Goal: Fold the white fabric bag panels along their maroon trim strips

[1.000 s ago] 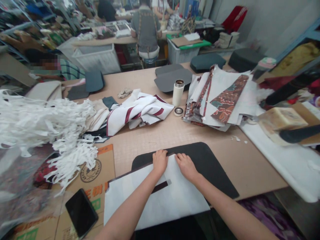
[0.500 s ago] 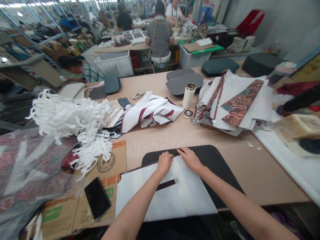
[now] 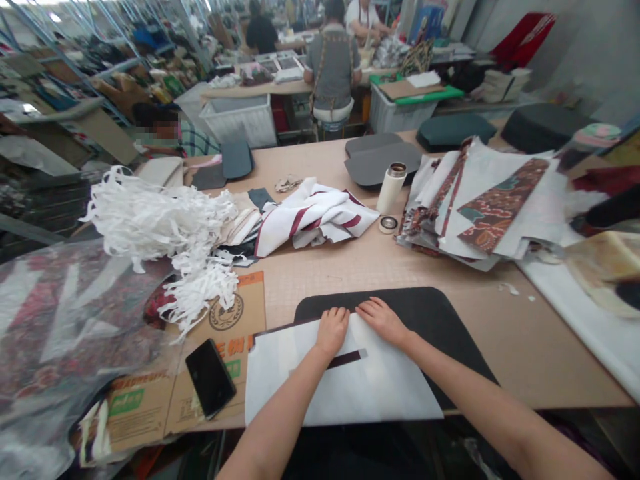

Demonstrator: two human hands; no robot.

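A white sheet of fabric or backed material [image 3: 385, 383] lies at the table's front edge, with a dark maroon strip [image 3: 347, 358] on it and a dark border along its far edge. Beneath it, a black rounded board [image 3: 445, 333] sticks out behind and to the right. My left hand [image 3: 333, 331] has its fingers bent over the sheet's far edge. Close to its right, my right hand [image 3: 384, 321] grips the same edge, fingers together and pointing left. Both thumbs are mostly hidden, and the fingertips nearly meet.
A phone [image 3: 211, 378] lies on flattened cardboard [image 3: 250, 293] at left, near white strips [image 3: 160, 213]. Behind are crumpled white-and-maroon fabric [image 3: 320, 217], an uncapped bottle [image 3: 392, 189] with its lid [image 3: 388, 224], and stacked patterned pieces [image 3: 500, 200]. Other people sit farther back.
The whole view has shifted, so things appear farther right and slightly higher. My right fingers have drawn closer together on the sheet's far edge; my left hand stays at that edge.
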